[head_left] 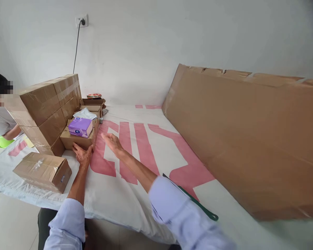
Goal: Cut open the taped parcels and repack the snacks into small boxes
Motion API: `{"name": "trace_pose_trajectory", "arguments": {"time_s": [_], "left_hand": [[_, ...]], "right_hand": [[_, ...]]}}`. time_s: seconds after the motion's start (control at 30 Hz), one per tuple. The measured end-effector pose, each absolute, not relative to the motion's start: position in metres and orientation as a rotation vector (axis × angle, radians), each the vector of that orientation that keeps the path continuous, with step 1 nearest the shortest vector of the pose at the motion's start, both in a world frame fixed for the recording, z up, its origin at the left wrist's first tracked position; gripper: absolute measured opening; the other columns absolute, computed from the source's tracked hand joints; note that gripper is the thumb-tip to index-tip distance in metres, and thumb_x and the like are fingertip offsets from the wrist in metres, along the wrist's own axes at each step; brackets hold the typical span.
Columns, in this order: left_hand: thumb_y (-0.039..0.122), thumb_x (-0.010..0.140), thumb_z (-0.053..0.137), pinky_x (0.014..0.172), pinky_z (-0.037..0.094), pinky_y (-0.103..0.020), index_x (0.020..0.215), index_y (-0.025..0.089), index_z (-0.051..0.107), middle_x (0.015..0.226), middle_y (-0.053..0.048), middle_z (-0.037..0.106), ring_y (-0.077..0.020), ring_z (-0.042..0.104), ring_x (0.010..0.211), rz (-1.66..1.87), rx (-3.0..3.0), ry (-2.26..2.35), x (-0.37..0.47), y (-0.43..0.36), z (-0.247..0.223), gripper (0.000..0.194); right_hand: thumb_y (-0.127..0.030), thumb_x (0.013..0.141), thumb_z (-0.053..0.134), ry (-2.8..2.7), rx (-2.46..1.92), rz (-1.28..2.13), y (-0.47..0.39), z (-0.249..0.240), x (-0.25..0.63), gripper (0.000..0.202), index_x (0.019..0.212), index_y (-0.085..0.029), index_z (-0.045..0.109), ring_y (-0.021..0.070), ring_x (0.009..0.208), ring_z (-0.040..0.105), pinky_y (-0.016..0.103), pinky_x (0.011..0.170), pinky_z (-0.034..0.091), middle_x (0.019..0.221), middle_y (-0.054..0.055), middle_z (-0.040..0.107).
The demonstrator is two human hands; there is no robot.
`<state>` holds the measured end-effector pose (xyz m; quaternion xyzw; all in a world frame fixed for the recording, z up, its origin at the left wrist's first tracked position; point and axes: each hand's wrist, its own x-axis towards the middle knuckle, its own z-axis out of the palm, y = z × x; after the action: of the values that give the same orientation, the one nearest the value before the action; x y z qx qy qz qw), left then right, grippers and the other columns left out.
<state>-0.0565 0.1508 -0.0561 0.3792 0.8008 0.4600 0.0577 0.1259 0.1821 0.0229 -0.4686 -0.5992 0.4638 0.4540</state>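
My left hand [82, 155] presses against the front of a small cardboard box [75, 140], its fingers spread on the near face and corner. On top of that box lies a purple pack of tissues [80, 127]. Behind the pack, a white plastic packet [85, 114] rests on more cardboard. My right hand [112, 143] hovers to the right of the box, apart from it, fingers stretched out and holding nothing. Left of my left hand, a taped cardboard box [43, 171] sits near the table's front edge.
Stacked cartons [49, 111] form a wall on the left; beyond them sits another person [1, 114]. A large cardboard sheet [240, 139] leans along the right. A green-handled tool [202, 207] lies near my right sleeve. A white cloth with pink shapes [164, 152] covers the table.
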Motion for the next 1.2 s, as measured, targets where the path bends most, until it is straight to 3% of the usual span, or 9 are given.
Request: {"name": "trace_pose_trajectory", "arguments": {"time_s": [0.17, 0.23, 0.4, 0.57, 0.73, 0.8, 0.93, 1.07, 1.2], "left_hand": [[0.051, 0.089, 0.089, 0.123, 0.043, -0.059, 0.170, 0.003, 0.020, 0.170, -0.041, 0.033, -0.0543, 0.039, 0.159, 1.469, 1.219, 2.358, -0.060, 0.146, -0.052, 0.116], [0.050, 0.087, 0.091, 0.121, 0.046, -0.059, 0.170, 0.005, 0.022, 0.169, -0.039, 0.035, -0.0543, 0.041, 0.157, 1.475, 1.210, 2.354, -0.061, 0.146, -0.049, 0.117], [0.048, 0.083, 0.091, 0.118, 0.048, -0.066, 0.172, 0.012, 0.022, 0.166, -0.036, 0.040, -0.0540, 0.047, 0.154, 1.408, 1.184, 2.356, -0.060, 0.137, -0.043, 0.119], [0.044, 0.081, 0.090, 0.119, 0.050, -0.062, 0.166, 0.011, 0.038, 0.162, -0.033, 0.046, -0.0493, 0.049, 0.154, 1.253, 1.537, 2.235, -0.050, 0.100, -0.035, 0.106], [0.041, 0.086, 0.085, 0.123, 0.051, -0.056, 0.146, 0.024, 0.067, 0.146, -0.016, 0.070, -0.0398, 0.063, 0.143, 0.995, 2.152, 1.906, -0.060, 0.035, 0.002, 0.064], [0.042, 0.087, 0.085, 0.127, 0.048, -0.056, 0.143, 0.026, 0.071, 0.145, -0.014, 0.073, -0.0394, 0.060, 0.148, 0.901, 2.303, 1.845, -0.077, 0.008, 0.027, 0.061], [0.052, 0.077, 0.090, 0.133, 0.038, -0.058, 0.161, 0.027, 0.059, 0.169, -0.012, 0.057, -0.0411, 0.041, 0.165, 0.510, 2.379, 1.927, -0.131, -0.030, 0.082, 0.093], [0.050, 0.063, 0.094, 0.132, 0.038, -0.059, 0.176, 0.029, 0.037, 0.183, -0.015, 0.037, -0.0445, 0.038, 0.166, -0.059, 2.243, 2.088, -0.186, -0.032, 0.115, 0.128], [0.041, 0.056, 0.093, 0.129, 0.034, -0.067, 0.179, 0.026, 0.027, 0.185, -0.021, 0.027, -0.0494, 0.027, 0.170, -0.436, 2.229, 2.151, -0.218, -0.011, 0.117, 0.141]], "right_hand": [[-0.069, 0.086, 0.069, -1.542, -1.307, 0.861, 0.121, -0.033, 0.260, 0.058, 0.122, -0.024, 0.072, 0.0311, 0.119, 0.067, 0.045, 0.098, 0.056, 0.132, 0.013, 0.072], [-0.065, 0.088, 0.065, -1.644, -1.432, 0.635, 0.100, -0.060, 0.318, 0.053, 0.120, -0.023, 0.072, 0.0345, 0.123, 0.066, 0.048, 0.100, 0.055, 0.127, 0.014, 0.073], [-0.058, 0.092, 0.064, -1.948, -1.727, 0.220, 0.051, -0.121, 0.425, 0.039, 0.109, -0.024, 0.073, 0.0358, 0.106, 0.068, 0.047, 0.087, 0.054, 0.111, 0.013, 0.074], [-0.055, 0.096, 0.060, -2.006, -1.724, 0.120, 0.019, -0.157, 0.447, 0.049, 0.134, -0.024, 0.069, 0.0347, 0.113, 0.069, 0.045, 0.089, 0.054, 0.127, 0.013, 0.074], [-0.049, 0.104, 0.052, -1.953, -1.652, -0.050, 0.018, -0.171, 0.442, 0.038, 0.124, -0.022, 0.071, 0.0351, 0.106, 0.069, 0.045, 0.084, 0.053, 0.118, 0.014, 0.075], [-0.046, 0.105, 0.051, -1.950, -1.638, -0.105, 0.020, -0.173, 0.441, 0.034, 0.118, -0.023, 0.072, 0.0342, 0.101, 0.068, 0.044, 0.081, 0.051, 0.113, 0.013, 0.075], [-0.046, 0.106, 0.052, -1.914, -1.622, -0.176, 0.023, -0.175, 0.441, 0.032, 0.111, -0.022, 0.073, 0.0339, 0.096, 0.066, 0.043, 0.079, 0.048, 0.106, 0.014, 0.074], [-0.044, 0.105, 0.054, -1.873, -1.638, -0.171, 0.023, -0.171, 0.436, 0.029, 0.110, -0.022, 0.073, 0.0332, 0.098, 0.065, 0.043, 0.082, 0.047, 0.107, 0.013, 0.074], [-0.042, 0.104, 0.058, -1.865, -1.671, -0.131, 0.025, -0.166, 0.432, 0.027, 0.112, -0.022, 0.074, 0.0323, 0.102, 0.064, 0.042, 0.084, 0.046, 0.111, 0.013, 0.075]]}}
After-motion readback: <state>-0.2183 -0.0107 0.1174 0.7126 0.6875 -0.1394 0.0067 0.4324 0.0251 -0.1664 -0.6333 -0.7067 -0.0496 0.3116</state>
